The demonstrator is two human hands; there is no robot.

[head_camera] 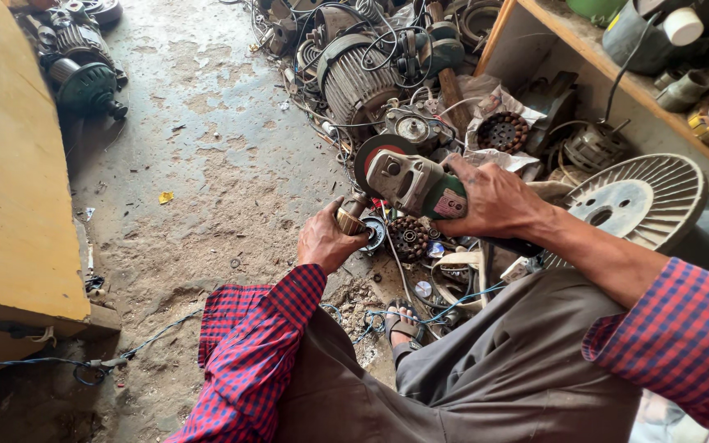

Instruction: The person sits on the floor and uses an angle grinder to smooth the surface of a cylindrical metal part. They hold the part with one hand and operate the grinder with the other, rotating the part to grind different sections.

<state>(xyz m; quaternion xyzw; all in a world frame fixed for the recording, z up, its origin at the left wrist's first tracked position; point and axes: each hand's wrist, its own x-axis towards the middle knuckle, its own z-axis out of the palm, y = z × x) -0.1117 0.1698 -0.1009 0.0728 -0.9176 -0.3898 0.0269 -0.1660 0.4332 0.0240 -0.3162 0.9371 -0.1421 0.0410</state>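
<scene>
My right hand [494, 199] grips the body of a green and grey angle grinder [413, 184], whose disc [377, 153] points away from me. My left hand [326, 240] is closed around a small brass-coloured cylindrical part [349, 221], held just below and left of the grinder head. Both sleeves are red checked cloth. My grey-trousered knees fill the lower middle, and a sandalled foot [404, 322] shows between them.
A heap of old electric motors [359, 78], wires and rotors lies ahead. A ribbed metal fan cover [646, 199] sits at right under a wooden shelf [584, 45]. A yellow cabinet [10, 180] stands at left. The dusty concrete floor [207, 189] stretches between them.
</scene>
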